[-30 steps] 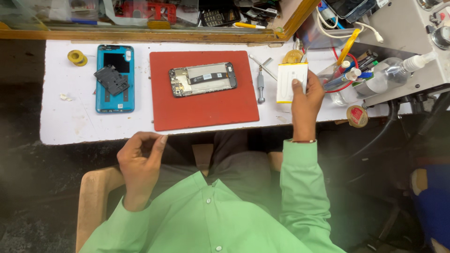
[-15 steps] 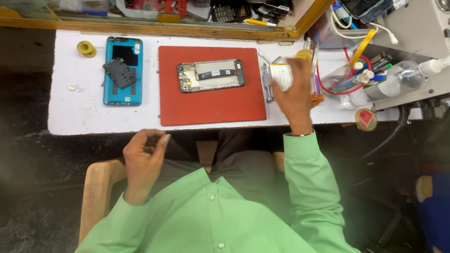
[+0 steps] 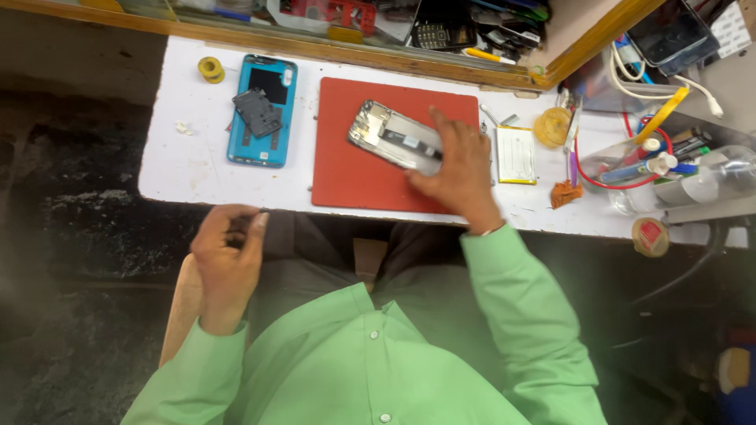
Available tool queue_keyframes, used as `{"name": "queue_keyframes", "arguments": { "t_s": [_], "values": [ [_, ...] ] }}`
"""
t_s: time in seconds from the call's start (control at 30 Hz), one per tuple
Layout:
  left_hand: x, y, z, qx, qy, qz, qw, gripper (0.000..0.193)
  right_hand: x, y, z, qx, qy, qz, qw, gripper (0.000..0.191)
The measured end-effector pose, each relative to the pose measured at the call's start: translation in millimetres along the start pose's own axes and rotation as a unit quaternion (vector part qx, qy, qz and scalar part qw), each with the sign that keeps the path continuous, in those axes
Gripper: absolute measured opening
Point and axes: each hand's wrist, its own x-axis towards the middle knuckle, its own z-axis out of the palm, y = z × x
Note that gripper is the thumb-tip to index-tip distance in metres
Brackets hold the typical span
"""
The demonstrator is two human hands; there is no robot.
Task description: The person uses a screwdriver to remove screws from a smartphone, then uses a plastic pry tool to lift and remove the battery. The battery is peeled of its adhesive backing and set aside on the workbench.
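1. The right hand (image 3: 457, 169) presses its fingers on the opened phone (image 3: 394, 138), which lies tilted on the red mat (image 3: 346, 177).
2. The left hand (image 3: 227, 256) hangs loosely curled below the table edge; whether it holds anything cannot be told.
3. A blue back cover (image 3: 264, 110) lies left of the mat, a white battery (image 3: 516, 153) just right.

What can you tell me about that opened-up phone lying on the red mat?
The opened phone is a flat rectangular body with its back cover off, showing a silvery metal frame, pale shielding and a dark strip across the inside. It lies tilted on the red mat, its upper end pointing toward the far left. The right hand rests on its lower right end, covering that part; the fingers press on its surface. Nothing else touches it. Finer parts inside are too small to make out.
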Motion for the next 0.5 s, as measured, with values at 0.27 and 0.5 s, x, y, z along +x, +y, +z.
{"name": "queue_keyframes", "arguments": {
  "t_s": [0.27, 0.5],
  "values": [
    [-24, -5, 13, -0.022, -0.032, -0.062, 0.997, 0.010, -6, -96, 59, -0.102, 0.145, 0.152, 0.972, 0.087],
    [-31, -3, 20, -0.008, -0.074, -0.001, 0.997, 0.009, -18, -78, 36, -0.013, 0.189, 0.104, 0.976, 0.067]
  ]
}}
